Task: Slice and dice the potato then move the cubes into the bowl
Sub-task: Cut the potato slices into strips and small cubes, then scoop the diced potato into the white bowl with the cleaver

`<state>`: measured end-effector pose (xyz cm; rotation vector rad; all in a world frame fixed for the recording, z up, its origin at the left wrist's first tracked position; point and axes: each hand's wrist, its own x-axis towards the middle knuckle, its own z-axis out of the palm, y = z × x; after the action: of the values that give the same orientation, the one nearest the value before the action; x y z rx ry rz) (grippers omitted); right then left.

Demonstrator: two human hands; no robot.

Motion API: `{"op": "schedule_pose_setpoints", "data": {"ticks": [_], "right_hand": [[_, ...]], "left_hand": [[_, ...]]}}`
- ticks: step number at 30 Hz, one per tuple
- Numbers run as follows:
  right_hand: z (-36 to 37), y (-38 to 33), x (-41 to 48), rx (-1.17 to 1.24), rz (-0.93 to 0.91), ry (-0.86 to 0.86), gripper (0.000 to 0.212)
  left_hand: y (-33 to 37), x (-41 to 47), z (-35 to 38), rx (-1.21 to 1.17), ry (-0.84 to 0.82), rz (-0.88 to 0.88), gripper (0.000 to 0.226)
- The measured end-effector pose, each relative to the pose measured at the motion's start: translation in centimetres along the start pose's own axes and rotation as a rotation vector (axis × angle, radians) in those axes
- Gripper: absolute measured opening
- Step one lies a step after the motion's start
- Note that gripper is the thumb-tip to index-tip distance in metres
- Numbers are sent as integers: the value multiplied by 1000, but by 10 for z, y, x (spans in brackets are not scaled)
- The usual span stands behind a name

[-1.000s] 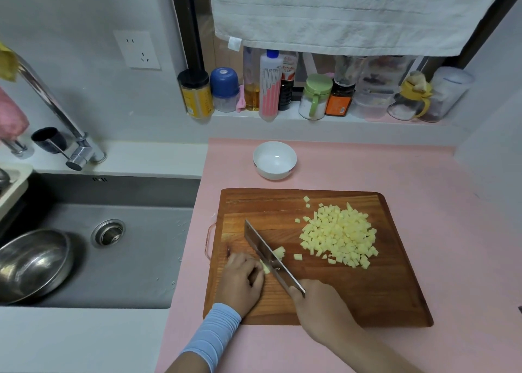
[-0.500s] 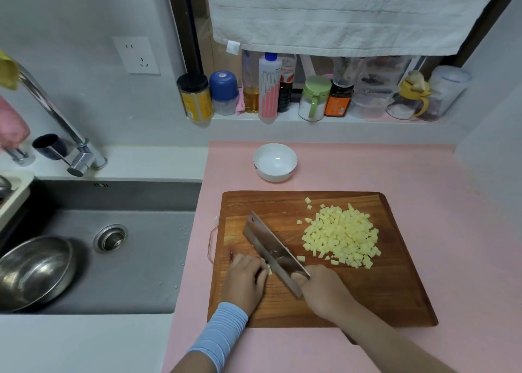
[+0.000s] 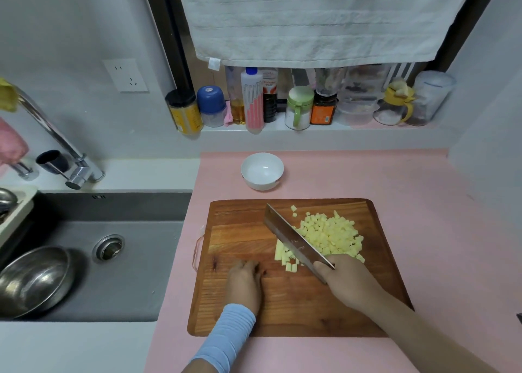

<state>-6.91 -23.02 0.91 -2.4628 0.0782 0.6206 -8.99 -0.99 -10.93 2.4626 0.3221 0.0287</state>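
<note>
A pile of pale yellow potato cubes point(image 3: 330, 234) lies on the right half of the wooden cutting board point(image 3: 282, 313). My right hand point(image 3: 346, 283) grips the handle of a cleaver point(image 3: 292, 238). The blade stands on edge against the pile's left side, with a few cubes point(image 3: 285, 256) just left of it. My left hand point(image 3: 244, 283) rests on the board left of the blade with bent fingers, and I see nothing in it. The empty white bowl point(image 3: 262, 170) stands on the pink counter behind the board.
A grey sink point(image 3: 113, 259) with a steel bowl point(image 3: 34, 279) in it lies left of the board, with a faucet point(image 3: 65, 152) behind it. Several jars and bottles point(image 3: 254, 104) line the shelf at the back. A white towel point(image 3: 324, 19) hangs above.
The cleaver has swung right, from beside my left hand up to the cube pile, taking the fresh cubes along. My left hand no longer holds a potato piece.
</note>
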Motion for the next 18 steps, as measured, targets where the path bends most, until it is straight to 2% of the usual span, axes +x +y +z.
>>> {"op": "schedule_pose_setpoints", "data": {"ticks": [5, 8, 10, 13, 15, 18], "right_hand": [[-23, 20, 3, -17, -30, -9, 39], [-37, 33, 8, 18, -42, -22, 37], [-45, 41, 14, 30, -48, -23, 36], [-56, 47, 23, 20, -68, -17, 37], [-63, 48, 29, 13, -74, -23, 37], [-71, 50, 37, 10, -87, -36, 37]], "left_hand": [[59, 16, 19, -161, 1, -105, 25], [96, 18, 29, -255, 101, -133, 20], [109, 15, 33, -236, 142, -17, 17], [115, 15, 39, -126, -39, 247, 26], [115, 18, 42, -50, -140, 299, 30], [111, 27, 35, -32, -121, 290, 26]]}}
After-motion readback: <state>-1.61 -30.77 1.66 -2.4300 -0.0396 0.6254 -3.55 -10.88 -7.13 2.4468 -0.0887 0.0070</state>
